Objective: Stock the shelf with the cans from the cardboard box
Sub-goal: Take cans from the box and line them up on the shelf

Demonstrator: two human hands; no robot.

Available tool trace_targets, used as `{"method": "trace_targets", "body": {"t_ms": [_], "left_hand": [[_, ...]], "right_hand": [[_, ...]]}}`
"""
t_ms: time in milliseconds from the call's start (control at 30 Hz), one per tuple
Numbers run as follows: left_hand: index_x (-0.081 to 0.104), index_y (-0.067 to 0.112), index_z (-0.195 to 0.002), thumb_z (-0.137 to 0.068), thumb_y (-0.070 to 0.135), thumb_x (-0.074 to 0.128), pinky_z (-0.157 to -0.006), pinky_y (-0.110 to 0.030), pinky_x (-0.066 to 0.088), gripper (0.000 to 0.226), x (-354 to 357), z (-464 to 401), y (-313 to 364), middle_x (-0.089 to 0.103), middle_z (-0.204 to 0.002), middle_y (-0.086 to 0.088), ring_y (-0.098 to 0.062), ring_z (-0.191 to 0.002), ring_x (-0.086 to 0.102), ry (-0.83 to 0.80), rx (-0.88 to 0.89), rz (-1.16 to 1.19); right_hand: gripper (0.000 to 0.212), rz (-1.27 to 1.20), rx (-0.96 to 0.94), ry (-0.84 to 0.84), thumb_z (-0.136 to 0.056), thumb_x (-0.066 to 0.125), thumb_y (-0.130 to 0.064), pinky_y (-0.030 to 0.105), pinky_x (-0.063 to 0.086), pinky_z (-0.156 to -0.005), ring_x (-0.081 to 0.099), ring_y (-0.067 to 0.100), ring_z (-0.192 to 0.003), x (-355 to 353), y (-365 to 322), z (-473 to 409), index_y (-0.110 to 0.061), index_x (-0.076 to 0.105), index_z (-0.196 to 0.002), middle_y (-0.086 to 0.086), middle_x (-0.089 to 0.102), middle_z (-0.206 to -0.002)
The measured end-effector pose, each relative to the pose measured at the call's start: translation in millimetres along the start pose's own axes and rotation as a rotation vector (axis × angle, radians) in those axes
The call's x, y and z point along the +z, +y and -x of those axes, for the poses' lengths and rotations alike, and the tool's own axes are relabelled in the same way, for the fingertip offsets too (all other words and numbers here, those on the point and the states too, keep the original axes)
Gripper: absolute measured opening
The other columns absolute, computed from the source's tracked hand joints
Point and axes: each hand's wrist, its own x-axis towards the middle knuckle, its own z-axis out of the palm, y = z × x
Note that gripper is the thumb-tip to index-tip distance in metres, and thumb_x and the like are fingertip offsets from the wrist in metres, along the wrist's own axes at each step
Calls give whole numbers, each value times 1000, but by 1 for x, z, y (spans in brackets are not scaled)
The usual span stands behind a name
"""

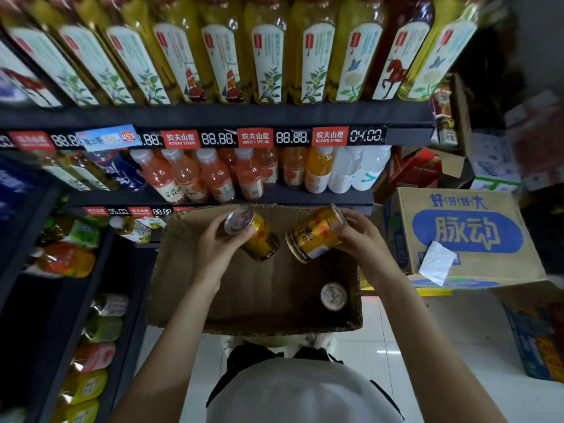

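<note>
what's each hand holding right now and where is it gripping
Each holds a gold can near its top end: left hand on the left can, right hand on the right can.

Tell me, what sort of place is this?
Most likely a small grocery shop's drinks aisle: dark shelves lined with bottled drinks, red-and-black price tags along their edges, and an open brown cardboard box from which two hands lift yellow cans.

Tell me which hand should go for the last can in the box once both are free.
Right, probably. The last can stands in the box's right corner, right under the right hand. The left hand would have to cross over. Both hold cans now.
</note>
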Motion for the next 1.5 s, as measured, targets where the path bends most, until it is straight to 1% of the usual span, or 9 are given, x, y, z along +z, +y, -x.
{"method": "trace_targets", "body": {"t_ms": [200, 467, 633, 900, 1067, 1267, 1333, 1433, 1500], "left_hand": [[59, 38, -106, -62, 52, 75, -86, -29, 45, 49, -4, 2, 84, 61, -116, 6, -8, -106, 54, -5, 166, 86], [65, 38, -86, -56, 50, 76, -63, -11, 48, 34, 15, 5, 215, 68, -86, 20, 2, -82, 64, -100, 470, 7], [68, 33, -90, -63, 44, 71, -65, -9, 47, 29, 29, 11, 292, 72, -85, 21, 4, -82, 66, -116, 738, -24], [61, 28, -109, -62, 60, 64, -75, -8, 47, 57, 70, 15, 391, 65, -98, 23, 10, -92, 60, 83, 1109, -58], [61, 24, -116, -70, 59, 68, -85, -15, 47, 59, 100, -17, 431, 65, -106, 14, 2, -101, 59, 136, 1118, -82], [52, 21, -131, -78, 60, 60, -103, -33, 41, 66, 121, -58, 438, 56, -132, 0, -16, -123, 50, 182, 1009, -225], [47, 20, -136, -86, 53, 56, -102, -28, 35, 61, 124, -60, 436, 50, -140, -1, -18, -129, 44, 178, 1026, -286], [42, 20, -139, -93, 42, 48, -96, -19, 32, 51, 126, -57, 433, 47, -142, 1, -16, -129, 43, 148, 1089, -358], [38, 20, -141, -95, 40, 46, -109, -26, 27, 50, 127, -57, 430, 37, -149, 1, -14, -137, 32, 187, 1179, -464]], "right_hand": [[62, -182, -66, -16, -67, 72, -34, 31, 51, -78, 65, 22, -100, 12, -51, 2, -14, 54, -122, 6, 67, -107], [57, -150, -391, -133, -54, 74, -44, 46, 47, -93, 64, 27, -107, -3, -180, 18, -20, 69, -106, 7, 70, -112], [30, -126, -596, -124, -67, 63, -34, 35, 52, -71, 69, 17, -77, -17, -261, 32, -15, 65, -90, -1, 72, -78], [31, -188, -892, -125, -75, 57, -30, 33, 56, -75, 67, 17, -87, -27, -361, 42, -13, 67, -99, 4, 71, -91], [13, -174, -1023, -24, -91, 53, -19, 26, 54, -67, 64, 7, -71, -36, -406, 28, -13, 64, -87, -5, 67, -73], [16, -53, -978, 74, -90, 56, -17, 18, 47, -58, 63, 5, -73, -39, -422, -7, -10, 62, -104, 0, 64, -85], [15, -77, -956, 61, -90, 55, -11, 15, 49, -53, 65, 0, -65, -39, -421, -14, -7, 61, -104, 1, 64, -85], [30, -64, -913, 54, -91, 56, -15, 15, 50, -60, 66, 4, -82, -41, -419, -20, -4, 58, -119, 4, 66, -101], [38, -10, -906, 70, -92, 55, -18, 18, 49, -70, 62, 10, -101, -45, -416, -20, -10, 53, -129, 4, 63, -119]]}}
